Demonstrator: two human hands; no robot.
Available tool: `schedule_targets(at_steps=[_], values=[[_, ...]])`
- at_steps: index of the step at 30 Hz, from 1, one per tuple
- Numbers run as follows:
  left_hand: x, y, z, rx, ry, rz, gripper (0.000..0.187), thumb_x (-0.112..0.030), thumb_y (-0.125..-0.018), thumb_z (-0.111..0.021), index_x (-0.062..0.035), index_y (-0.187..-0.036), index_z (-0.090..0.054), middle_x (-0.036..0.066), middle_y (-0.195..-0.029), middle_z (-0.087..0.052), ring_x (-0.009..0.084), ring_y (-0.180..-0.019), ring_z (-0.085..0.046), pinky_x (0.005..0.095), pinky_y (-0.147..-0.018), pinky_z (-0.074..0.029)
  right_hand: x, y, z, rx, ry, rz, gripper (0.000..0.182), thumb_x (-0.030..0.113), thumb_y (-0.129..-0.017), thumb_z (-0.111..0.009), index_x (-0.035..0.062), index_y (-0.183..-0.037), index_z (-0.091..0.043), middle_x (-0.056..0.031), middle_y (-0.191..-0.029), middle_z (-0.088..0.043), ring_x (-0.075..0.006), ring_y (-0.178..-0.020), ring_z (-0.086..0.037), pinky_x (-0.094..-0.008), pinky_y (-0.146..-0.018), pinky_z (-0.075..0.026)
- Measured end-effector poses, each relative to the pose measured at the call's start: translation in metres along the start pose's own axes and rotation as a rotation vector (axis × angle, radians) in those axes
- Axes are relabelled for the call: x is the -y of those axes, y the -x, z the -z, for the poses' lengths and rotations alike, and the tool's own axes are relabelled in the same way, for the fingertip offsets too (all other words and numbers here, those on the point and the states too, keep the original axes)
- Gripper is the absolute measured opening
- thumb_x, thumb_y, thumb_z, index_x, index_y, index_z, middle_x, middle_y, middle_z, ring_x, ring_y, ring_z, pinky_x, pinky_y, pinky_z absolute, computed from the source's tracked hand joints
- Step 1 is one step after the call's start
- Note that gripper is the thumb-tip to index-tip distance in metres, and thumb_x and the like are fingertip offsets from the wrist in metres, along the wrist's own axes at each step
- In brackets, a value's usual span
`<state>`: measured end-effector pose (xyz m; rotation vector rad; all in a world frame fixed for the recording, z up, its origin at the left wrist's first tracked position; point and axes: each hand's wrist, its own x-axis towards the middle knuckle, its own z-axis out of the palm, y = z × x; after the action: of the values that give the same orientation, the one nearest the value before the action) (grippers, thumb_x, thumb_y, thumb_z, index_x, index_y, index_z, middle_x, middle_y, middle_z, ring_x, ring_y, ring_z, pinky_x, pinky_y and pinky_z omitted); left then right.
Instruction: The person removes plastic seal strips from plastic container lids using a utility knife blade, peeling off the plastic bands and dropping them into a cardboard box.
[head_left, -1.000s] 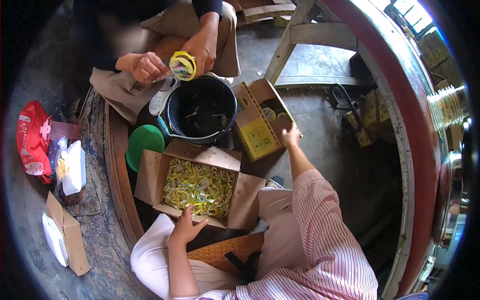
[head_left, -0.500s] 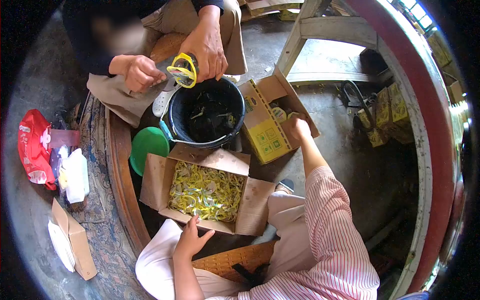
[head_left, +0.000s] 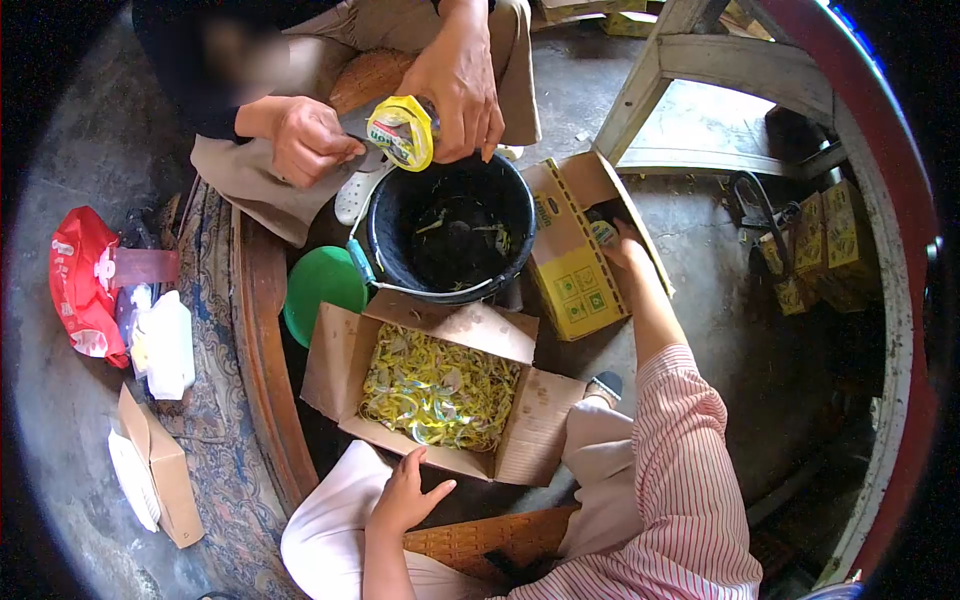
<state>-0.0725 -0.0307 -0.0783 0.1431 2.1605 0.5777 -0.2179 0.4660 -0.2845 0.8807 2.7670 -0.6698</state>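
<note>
My left hand (head_left: 408,498) is empty, fingers apart, beside the near edge of an open cardboard box (head_left: 540,420) full of yellow-green strips (head_left: 440,390). My right hand (head_left: 625,252) reaches into the open yellow carton (head_left: 580,285); its fingers are curled at a small round-topped cup (head_left: 603,232), partly hidden by the carton. Across from me, a co-worker holds a yellow-rimmed cup (head_left: 402,133) in one hand over the black bucket (head_left: 450,225); the other hand pinches a thin tool at the cup's rim.
A green round lid or basin (head_left: 325,292) lies left of the bucket. Farther left are a red bag (head_left: 82,285), a white container (head_left: 168,345) and a small brown box (head_left: 172,490). A wooden frame (head_left: 740,65) and yellow cartons (head_left: 825,235) stand at the right.
The view has shifted, so most things sit farther right. My right hand has gone deeper into the carton. The co-worker's cup has turned, with its printed top now facing the camera.
</note>
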Motion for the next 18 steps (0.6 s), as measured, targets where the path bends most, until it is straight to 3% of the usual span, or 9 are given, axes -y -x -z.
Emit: schedule_targets(at_steps=[4, 7, 10, 13, 18], values=[[-0.001, -0.001, -0.001, 0.005, -0.005, 0.007, 0.077, -0.038, -0.074, -0.066, 0.0023, -0.128, -0.028, 0.024, -0.121, -0.044, 0.0316, -0.114, -0.043, 0.0367, -0.096, -0.035, -0.001, -0.006, 0.007, 0.100, 0.044, -0.023, 0.079, 0.036, -0.055, -0.079, 0.0123, -0.123, -0.046, -0.0169, -0.122, -0.046, -0.0312, -0.111, -0.045, -0.0373, -0.094, -0.039], [0.000, -0.002, -0.003, 0.002, -0.004, 0.011, 0.077, -0.038, -0.074, -0.066, 0.0024, -0.128, -0.028, 0.024, -0.120, -0.045, 0.0318, -0.114, -0.044, 0.0367, -0.096, -0.035, -0.009, -0.008, -0.008, -0.058, 0.029, 0.031, 0.077, 0.038, -0.053, -0.079, 0.0124, -0.119, -0.050, -0.0173, -0.116, -0.049, -0.0312, -0.107, -0.047, -0.0373, -0.093, -0.040], [0.001, -0.004, -0.004, 0.008, -0.001, 0.007, 0.078, -0.038, -0.074, -0.066, 0.0026, -0.128, -0.027, 0.024, -0.120, -0.045, 0.0320, -0.114, -0.044, 0.0368, -0.095, -0.036, -0.008, -0.009, 0.000, 0.048, 0.058, 0.002, 0.079, 0.040, -0.053, -0.079, 0.0149, -0.121, -0.048, -0.0193, -0.116, -0.047, -0.0320, -0.109, -0.045, -0.0375, -0.094, -0.039], [-0.004, -0.005, -0.003, 0.020, -0.011, 0.025, 0.078, -0.038, -0.074, -0.067, 0.0031, -0.128, -0.027, 0.024, -0.121, -0.044, 0.0319, -0.114, -0.044, 0.0370, -0.095, -0.036, 0.000, -0.008, 0.007, 0.111, 0.136, -0.038, 0.080, 0.043, -0.053, -0.078, 0.0108, -0.120, -0.048, -0.0212, -0.120, -0.043, -0.0330, -0.113, -0.041, -0.0376, -0.096, -0.037], [-0.006, -0.004, -0.003, 0.028, -0.007, 0.024, 0.078, -0.037, -0.075, -0.066, 0.0037, -0.128, -0.026, 0.025, -0.121, -0.044, 0.0320, -0.115, -0.043, 0.0372, -0.096, -0.036, 0.000, -0.004, 0.006, 0.019, 0.223, -0.029, 0.089, 0.049, -0.052, -0.076, 0.0023, -0.120, -0.043, -0.0208, -0.130, -0.033, -0.0319, -0.122, -0.032, -0.0366, -0.100, -0.033]])
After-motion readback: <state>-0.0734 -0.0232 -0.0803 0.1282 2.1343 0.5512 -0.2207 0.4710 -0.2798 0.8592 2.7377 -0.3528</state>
